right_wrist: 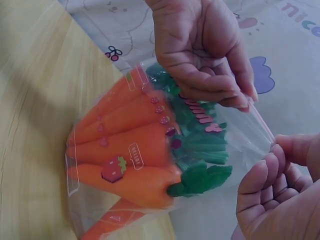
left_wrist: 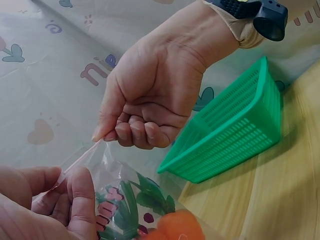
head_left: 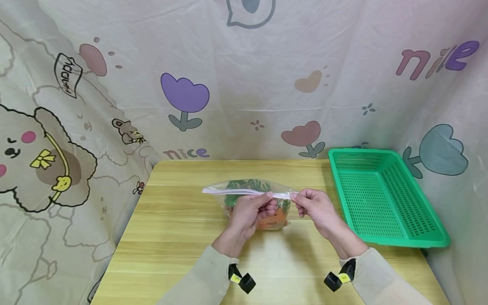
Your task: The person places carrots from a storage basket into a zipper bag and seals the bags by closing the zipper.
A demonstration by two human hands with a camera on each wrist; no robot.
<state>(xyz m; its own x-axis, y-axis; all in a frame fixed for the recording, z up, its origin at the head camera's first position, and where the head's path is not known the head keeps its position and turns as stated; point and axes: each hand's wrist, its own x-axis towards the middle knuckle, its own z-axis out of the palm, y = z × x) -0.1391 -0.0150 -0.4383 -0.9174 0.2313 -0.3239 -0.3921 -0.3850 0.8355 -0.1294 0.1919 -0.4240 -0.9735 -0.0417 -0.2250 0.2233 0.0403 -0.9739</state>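
A clear zip bag [head_left: 284,184] with printed pictures stands on the table, its pale zip strip [head_left: 228,191] stretched along the top. Inside are several orange carrots [right_wrist: 132,142] with green leafy tops [right_wrist: 205,147]. My left hand [head_left: 248,212] pinches the strip between thumb and curled forefinger near its middle, in front of the bag. At the strip's right end, my right hand [head_left: 318,207] pinches the corner the same way. The right wrist view shows the strip pulled taut between both hands, and the carrots lying side by side under the plastic.
A green plastic basket [head_left: 370,203] with slotted walls stands at the right of the wooden table [head_left: 164,237]. A printed curtain [head_left: 244,76] hangs behind the table and along its sides. Each wrist carries a small black camera.
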